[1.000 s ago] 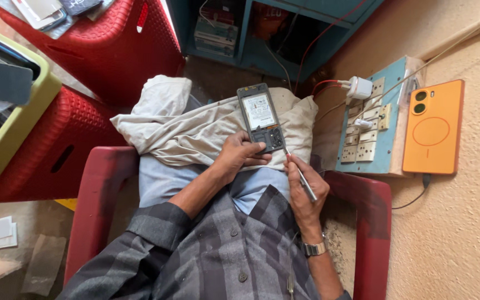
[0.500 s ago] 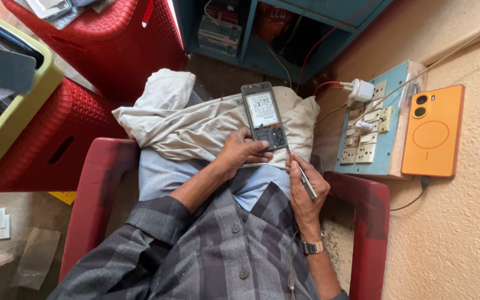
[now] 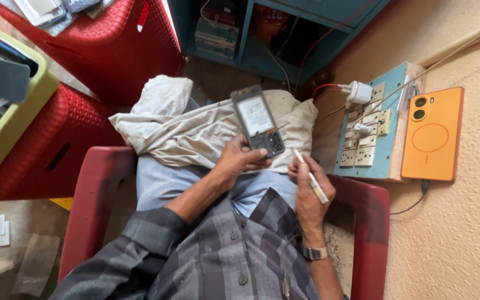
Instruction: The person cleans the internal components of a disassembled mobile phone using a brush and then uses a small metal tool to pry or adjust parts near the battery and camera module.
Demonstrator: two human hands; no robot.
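Note:
I sit in a red plastic chair [image 3: 92,189] with a beige cloth [image 3: 195,130] spread over my lap. My left hand [image 3: 239,161] grips the lower end of a small keypad phone [image 3: 258,122], its opened face with a pale screen turned up over the cloth. My right hand [image 3: 309,189] holds a thin white tool [image 3: 311,176] like a pen, tip pointing up toward the phone's lower right corner, a short gap away. A wristwatch [image 3: 313,253] sits on my right wrist.
An orange smartphone [image 3: 433,134] leans on the wall at right beside a blue switchboard [image 3: 369,133] with a white charger [image 3: 359,91] plugged in. Red plastic stools [image 3: 93,50] and a green tray [image 3: 12,119] stand at left. A blue shelf [image 3: 262,33] lies ahead.
The view has shifted slightly. My left hand still holds the phone, and my right hand has drawn the white tool a little away from it.

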